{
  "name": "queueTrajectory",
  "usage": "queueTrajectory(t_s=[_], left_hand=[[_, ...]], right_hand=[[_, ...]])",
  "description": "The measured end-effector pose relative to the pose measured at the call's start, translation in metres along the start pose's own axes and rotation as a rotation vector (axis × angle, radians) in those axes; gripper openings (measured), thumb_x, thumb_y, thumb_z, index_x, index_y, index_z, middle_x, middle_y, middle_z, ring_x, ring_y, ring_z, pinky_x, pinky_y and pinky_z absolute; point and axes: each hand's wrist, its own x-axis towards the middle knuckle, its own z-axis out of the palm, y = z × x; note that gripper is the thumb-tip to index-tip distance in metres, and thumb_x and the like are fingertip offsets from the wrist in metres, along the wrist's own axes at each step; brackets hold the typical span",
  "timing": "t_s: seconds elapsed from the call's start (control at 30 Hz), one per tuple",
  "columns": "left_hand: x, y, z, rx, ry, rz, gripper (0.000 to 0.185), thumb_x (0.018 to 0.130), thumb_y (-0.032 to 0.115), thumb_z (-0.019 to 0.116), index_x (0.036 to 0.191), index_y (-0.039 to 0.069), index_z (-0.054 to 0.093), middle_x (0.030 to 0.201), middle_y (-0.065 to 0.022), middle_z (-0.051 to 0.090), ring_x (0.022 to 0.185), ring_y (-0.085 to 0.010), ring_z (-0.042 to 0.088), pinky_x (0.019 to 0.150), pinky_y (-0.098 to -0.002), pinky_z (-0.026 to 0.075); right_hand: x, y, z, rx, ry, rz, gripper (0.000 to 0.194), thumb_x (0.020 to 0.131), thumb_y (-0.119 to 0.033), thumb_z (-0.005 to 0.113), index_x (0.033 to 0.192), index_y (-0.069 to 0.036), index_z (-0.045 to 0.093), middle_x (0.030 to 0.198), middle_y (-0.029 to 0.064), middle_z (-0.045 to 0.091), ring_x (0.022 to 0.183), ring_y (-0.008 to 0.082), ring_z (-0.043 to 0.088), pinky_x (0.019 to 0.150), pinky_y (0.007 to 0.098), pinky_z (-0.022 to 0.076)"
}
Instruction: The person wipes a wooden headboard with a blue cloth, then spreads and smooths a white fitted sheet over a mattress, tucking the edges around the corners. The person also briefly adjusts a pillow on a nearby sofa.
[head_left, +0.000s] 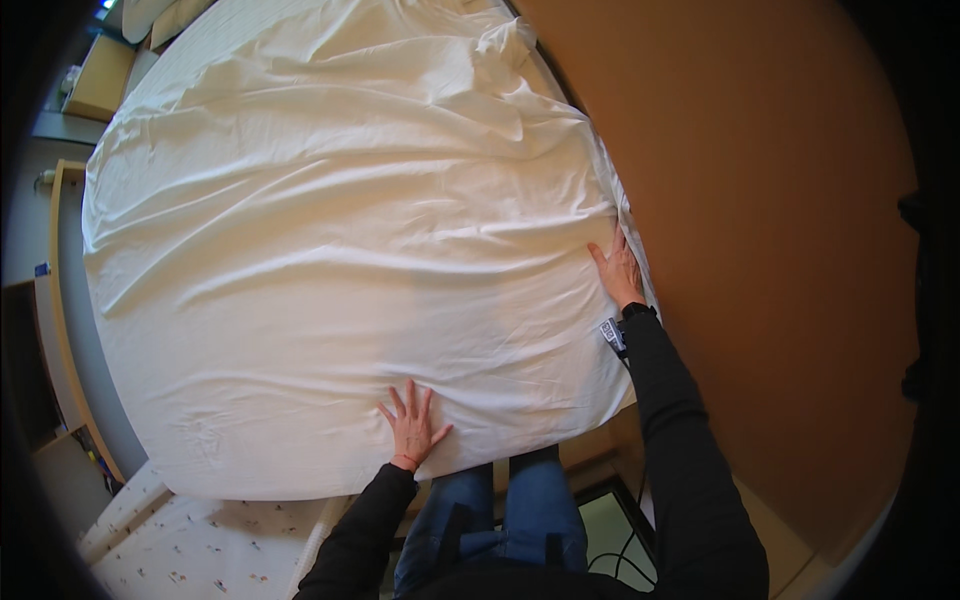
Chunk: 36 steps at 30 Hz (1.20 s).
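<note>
A wrinkled white bed sheet (322, 232) covers the mattress before me. My left hand (414, 429) lies flat on the sheet close to the near edge, its fingers spread. At the right side, my right hand (619, 268) presses on the sheet's edge beside the brown panel, thumb apart. Its other fingers are partly hidden along the fold, and I see nothing held there. Bunched cloth (506, 45) gathers at the far right corner of the bed.
A large brown wooden panel (765, 247) borders the bed on the right. Below my right sleeve hangs a small grey device (613, 335) with a cable. Patterned white fabric (217, 547) lies at lower left. Wood-edged furniture (64, 315) stands along the left, with a cardboard-coloured box (101, 79) farther up.
</note>
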Motion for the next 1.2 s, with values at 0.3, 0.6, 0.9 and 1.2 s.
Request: queueTrajectory(t_s=[0.3, 0.6, 0.9, 1.2], left_hand=[[0.092, 0.067, -0.041, -0.050, 0.243, -0.025, 0.085, 0.075, 0.054, 0.069, 0.147, 0.025, 0.034, 0.159, -0.0064, 0.014, 0.142, -0.0490, -0.002, 0.099, -0.0790, 0.002], [0.153, 0.126, -0.070, -0.009, 0.168, 0.011, 0.089, 0.074, 0.058, 0.068, 0.148, 0.025, 0.031, 0.159, -0.0082, 0.010, 0.142, -0.0492, 0.000, 0.097, -0.0799, 0.010], [0.244, 0.190, -0.085, -0.175, 0.296, 0.485, 0.077, 0.079, 0.020, 0.071, 0.146, 0.019, 0.035, 0.154, -0.0157, 0.022, 0.139, -0.0419, 0.025, 0.108, -0.0595, 0.025], [0.326, 0.309, -0.071, -0.138, 0.247, 0.813, 0.054, 0.078, 0.022, 0.064, 0.129, 0.008, 0.054, 0.138, -0.0132, 0.042, 0.136, -0.0301, 0.033, 0.109, -0.0527, 0.028]], right_hand=[[0.047, 0.013, 0.018, 0.343, -0.223, 0.417, 0.062, 0.097, -0.052, 0.042, 0.121, 0.003, 0.058, 0.116, 0.0262, 0.062, 0.110, 0.0403, 0.057, 0.091, 0.0418, 0.0441], [-0.087, -0.046, -0.034, -0.124, 0.047, -0.056, 0.056, 0.088, -0.022, 0.060, 0.140, -0.008, 0.041, 0.145, 0.0171, 0.037, 0.136, 0.0357, 0.033, 0.108, 0.0548, 0.0256], [-0.085, 0.007, -0.029, 0.097, 0.092, 0.324, 0.054, 0.094, -0.041, 0.053, 0.129, 0.000, 0.049, 0.125, 0.0251, 0.055, 0.114, 0.0410, 0.052, 0.095, 0.0440, 0.0404], [-0.135, 0.002, -0.043, -0.080, 0.135, 0.065, 0.040, 0.097, -0.024, 0.048, 0.133, -0.007, 0.048, 0.135, 0.0221, 0.047, 0.119, 0.0414, 0.048, 0.099, 0.0490, 0.0368]])
